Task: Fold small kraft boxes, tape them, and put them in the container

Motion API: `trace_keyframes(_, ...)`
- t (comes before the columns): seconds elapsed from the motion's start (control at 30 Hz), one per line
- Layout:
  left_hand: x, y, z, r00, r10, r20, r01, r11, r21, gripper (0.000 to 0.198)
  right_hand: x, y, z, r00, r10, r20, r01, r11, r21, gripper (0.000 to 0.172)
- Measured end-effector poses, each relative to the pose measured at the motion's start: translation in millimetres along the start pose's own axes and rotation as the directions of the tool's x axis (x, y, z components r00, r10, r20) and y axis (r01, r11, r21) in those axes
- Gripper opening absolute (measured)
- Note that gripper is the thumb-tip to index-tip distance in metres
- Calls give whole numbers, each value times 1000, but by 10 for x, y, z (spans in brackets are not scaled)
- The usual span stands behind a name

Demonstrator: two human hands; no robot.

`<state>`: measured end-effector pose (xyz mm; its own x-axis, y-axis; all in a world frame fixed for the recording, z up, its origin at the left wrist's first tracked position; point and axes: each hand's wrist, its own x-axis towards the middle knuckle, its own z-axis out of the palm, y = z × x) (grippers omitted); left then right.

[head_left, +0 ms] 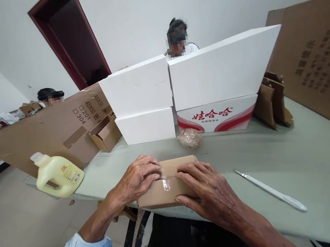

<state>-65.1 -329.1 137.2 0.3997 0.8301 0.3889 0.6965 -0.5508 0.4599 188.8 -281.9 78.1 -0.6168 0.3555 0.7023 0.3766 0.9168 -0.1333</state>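
Observation:
A small brown cardboard box (156, 196) lies at the table's near edge, with a short piece of clear tape (167, 184) across the seam on its top. My left hand (140, 176) grips its left side, fingers curled at the seam and thumb resting on top. On the right, my right hand (208, 186) holds the box with its fingers over the top and its thumb against the near side. A crumpled ball of clear plastic or tape (189, 138) sits beyond the box. To the right lies a slim white-handled scalpel (271, 190), its blade pointing away.
White boxes (208, 77) are stacked across the green-covered table (319, 164). A yellow jug (59, 175) stands by the left edge. Open small cartons (105, 132) and folded cardboard (271, 100) flank the stack. Large cardboard sheets rise at both sides; two people are behind.

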Motion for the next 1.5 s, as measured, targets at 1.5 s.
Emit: trace_keyframes(1.5, 272, 44, 168, 992, -111, 65, 119, 983, -140, 19, 17, 5, -10, 1000, -19, 16, 17, 997, 77, 24)
